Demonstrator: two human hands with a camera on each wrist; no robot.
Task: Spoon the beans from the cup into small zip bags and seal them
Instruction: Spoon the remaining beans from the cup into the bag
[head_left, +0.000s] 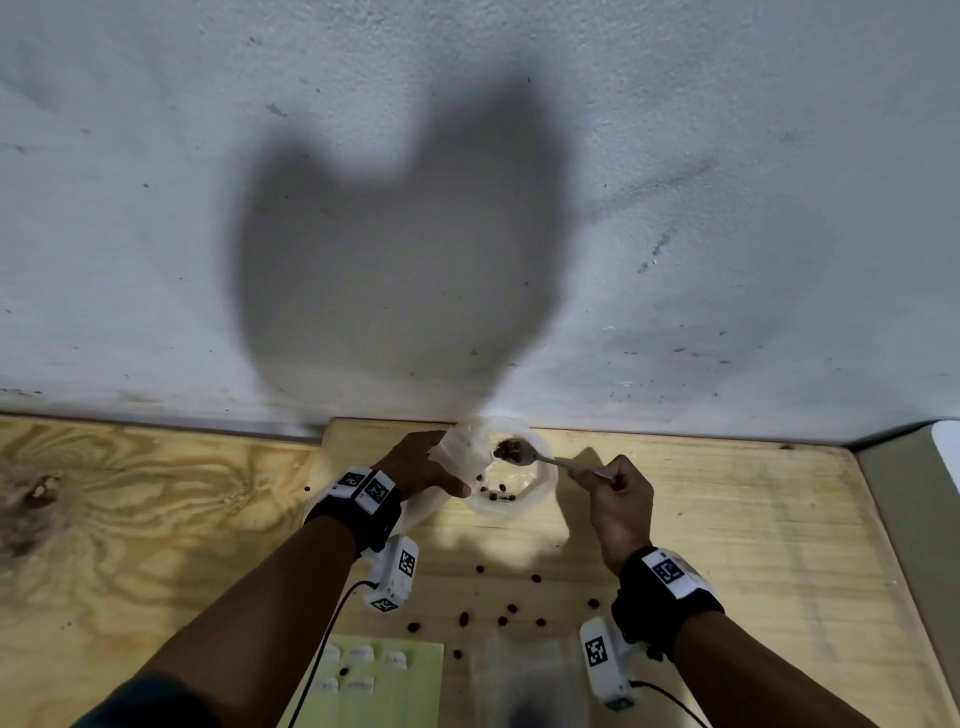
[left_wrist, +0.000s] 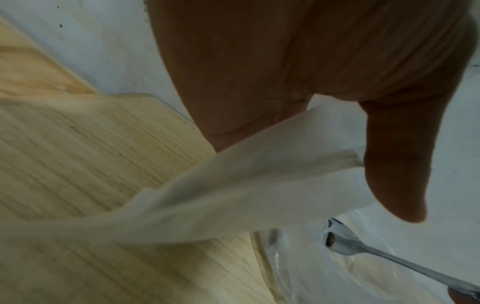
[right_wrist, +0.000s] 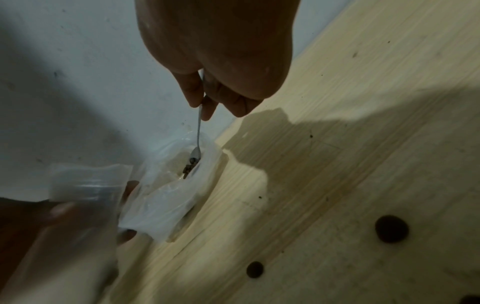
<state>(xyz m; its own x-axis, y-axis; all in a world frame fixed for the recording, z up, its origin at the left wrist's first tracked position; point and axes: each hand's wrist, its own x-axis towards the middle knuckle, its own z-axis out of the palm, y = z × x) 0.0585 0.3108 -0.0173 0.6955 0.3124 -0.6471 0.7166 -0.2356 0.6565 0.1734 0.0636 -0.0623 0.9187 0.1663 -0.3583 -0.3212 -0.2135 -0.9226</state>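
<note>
A translucent plastic cup (head_left: 540, 493) stands at the back of the wooden table (head_left: 727, 519), against the wall, with a few dark beans (head_left: 496, 492) at its bottom. My right hand (head_left: 597, 475) pinches the handle of a metal spoon (head_left: 524, 453), whose bowl holds several beans above the cup's mouth. My left hand (head_left: 447, 467) grips a small clear zip bag (head_left: 462, 449) just left of the cup, close to the spoon's bowl. In the right wrist view the spoon (right_wrist: 195, 155) dips into the cup (right_wrist: 168, 195), with the zip bag (right_wrist: 85, 185) at the left. In the left wrist view the thumb presses the bag (left_wrist: 246, 181).
Several loose beans (head_left: 511, 608) lie scattered on the table in front of the cup. A pale green sheet with white labels (head_left: 384, 675) and a stack of clear bags (head_left: 524, 670) lie at the near edge. A white wall (head_left: 467, 208) stands right behind the cup.
</note>
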